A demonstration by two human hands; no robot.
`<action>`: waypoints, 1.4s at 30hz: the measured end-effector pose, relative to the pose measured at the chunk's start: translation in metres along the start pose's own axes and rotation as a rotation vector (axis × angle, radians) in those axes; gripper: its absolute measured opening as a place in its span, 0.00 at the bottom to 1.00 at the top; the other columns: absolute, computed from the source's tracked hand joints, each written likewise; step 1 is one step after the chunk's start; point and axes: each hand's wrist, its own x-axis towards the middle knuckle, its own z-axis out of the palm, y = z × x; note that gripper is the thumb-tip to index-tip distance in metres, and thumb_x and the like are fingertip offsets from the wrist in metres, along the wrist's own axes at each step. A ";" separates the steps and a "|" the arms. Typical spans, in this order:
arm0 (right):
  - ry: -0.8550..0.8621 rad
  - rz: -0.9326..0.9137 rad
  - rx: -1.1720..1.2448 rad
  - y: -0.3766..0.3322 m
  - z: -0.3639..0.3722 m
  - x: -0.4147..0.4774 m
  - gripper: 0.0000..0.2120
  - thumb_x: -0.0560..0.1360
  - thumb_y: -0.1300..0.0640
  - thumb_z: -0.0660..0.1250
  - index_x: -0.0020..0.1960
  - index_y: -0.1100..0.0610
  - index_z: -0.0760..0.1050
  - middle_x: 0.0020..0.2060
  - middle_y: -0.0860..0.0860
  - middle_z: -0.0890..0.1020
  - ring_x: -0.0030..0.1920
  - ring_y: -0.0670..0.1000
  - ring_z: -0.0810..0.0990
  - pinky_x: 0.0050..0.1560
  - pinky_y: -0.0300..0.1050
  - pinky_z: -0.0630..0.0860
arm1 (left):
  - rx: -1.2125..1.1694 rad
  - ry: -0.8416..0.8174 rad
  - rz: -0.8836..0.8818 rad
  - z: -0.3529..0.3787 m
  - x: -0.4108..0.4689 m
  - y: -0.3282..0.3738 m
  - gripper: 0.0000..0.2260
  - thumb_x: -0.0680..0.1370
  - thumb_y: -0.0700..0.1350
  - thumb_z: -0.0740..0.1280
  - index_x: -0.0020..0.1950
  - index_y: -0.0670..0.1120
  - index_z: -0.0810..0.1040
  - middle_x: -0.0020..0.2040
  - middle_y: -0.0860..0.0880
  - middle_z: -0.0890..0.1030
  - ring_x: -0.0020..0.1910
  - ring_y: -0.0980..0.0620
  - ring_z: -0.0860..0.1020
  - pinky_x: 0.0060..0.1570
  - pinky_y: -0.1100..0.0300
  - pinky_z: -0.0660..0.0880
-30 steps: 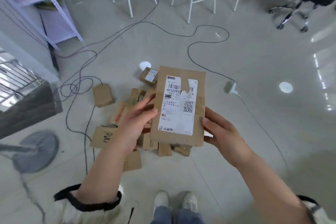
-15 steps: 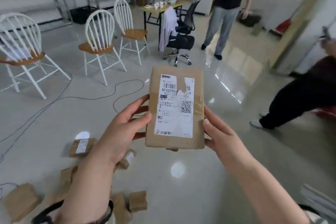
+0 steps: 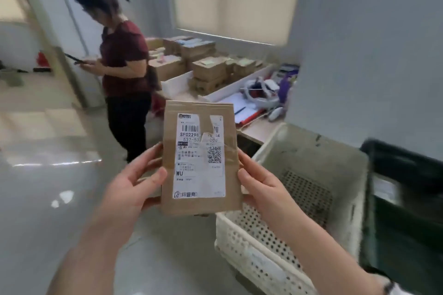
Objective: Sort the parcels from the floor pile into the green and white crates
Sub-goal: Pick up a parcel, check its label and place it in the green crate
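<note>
Beside white crate (image 3: 263,258), in air: we hold parcel (image 3: 200,158) upright, left hand (image 3: 134,184) and right hand (image 3: 261,187) pinching its side edges. Risks: torn label (image 3: 199,182) misread, wrong crate chosen; edge-only grip slipping; green crate (image 3: 395,163) farther right, toss may miss.

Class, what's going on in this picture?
A person holds a brown parcel upright between left hand and right hand, label facing them. A white crate sits to its right, a green crate beyond. The parcel is in neither yet. Behind, another person holds a phone.
</note>
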 end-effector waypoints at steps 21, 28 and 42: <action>1.124 0.269 0.180 0.050 -0.380 -0.224 0.12 0.79 0.60 0.62 0.59 0.48 0.74 0.53 0.48 0.83 0.53 0.49 0.82 0.49 0.52 0.81 | 0.316 -0.908 -0.406 0.491 0.057 -0.188 0.11 0.76 0.47 0.68 0.58 0.53 0.75 0.54 0.54 0.82 0.52 0.53 0.80 0.54 0.53 0.77; 1.024 0.543 0.207 0.104 -0.495 -0.223 0.16 0.78 0.60 0.64 0.64 0.50 0.70 0.56 0.51 0.80 0.56 0.53 0.79 0.54 0.58 0.78 | 0.940 -0.965 -0.094 0.572 0.059 -0.270 0.09 0.77 0.54 0.64 0.56 0.54 0.75 0.60 0.54 0.75 0.56 0.58 0.72 0.51 0.63 0.71; 0.987 0.690 0.352 0.196 -0.525 -0.171 0.19 0.77 0.65 0.62 0.65 0.51 0.67 0.60 0.51 0.75 0.62 0.56 0.73 0.64 0.60 0.71 | 1.763 -1.075 0.264 0.585 0.084 -0.331 0.15 0.79 0.58 0.56 0.57 0.53 0.76 0.77 0.51 0.36 0.74 0.37 0.35 0.65 0.28 0.37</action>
